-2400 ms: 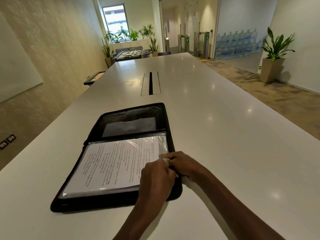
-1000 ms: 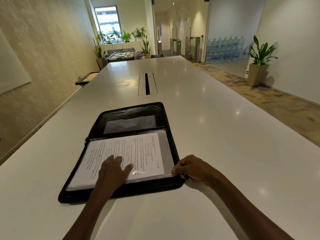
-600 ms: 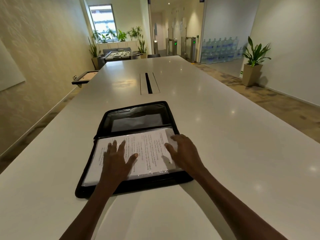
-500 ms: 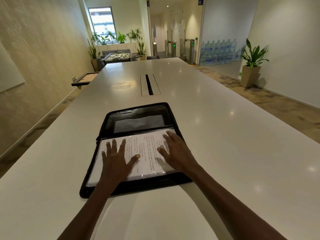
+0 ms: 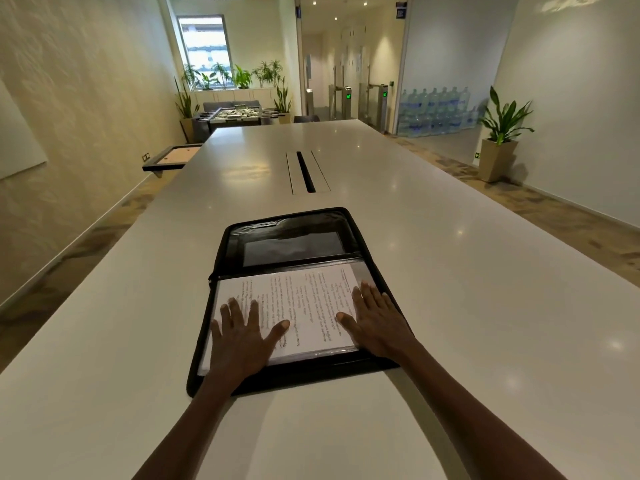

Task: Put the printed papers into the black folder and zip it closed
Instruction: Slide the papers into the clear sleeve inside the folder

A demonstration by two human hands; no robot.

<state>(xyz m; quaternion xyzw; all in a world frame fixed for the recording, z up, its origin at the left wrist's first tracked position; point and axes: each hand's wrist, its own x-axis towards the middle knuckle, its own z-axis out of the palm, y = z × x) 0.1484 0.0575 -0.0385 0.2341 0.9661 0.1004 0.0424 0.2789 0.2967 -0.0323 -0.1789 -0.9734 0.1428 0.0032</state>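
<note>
The black folder point(image 5: 284, 230) lies open flat on the white table point(image 5: 467, 289), its lid half pointing away from me. The printed papers point(image 5: 304, 303) sit in a clear sleeve on the near half. My left hand point(image 5: 242, 337) presses flat on the left part of the papers, fingers spread. My right hand point(image 5: 375, 320) lies flat on the right part of the papers, fingers straight. Neither hand holds anything. The zipper pull is not visible.
A cable slot point(image 5: 306, 171) runs along the table's middle beyond the folder. A small framed board point(image 5: 173, 157) stands off the table's left edge. A potted plant point(image 5: 498, 147) stands by the right wall, water bottles point(image 5: 436, 109) behind glass.
My right hand left the folder's right edge and moved onto the papers. Both hands now lie flat on the sheet, which sits squarely in the near half.
</note>
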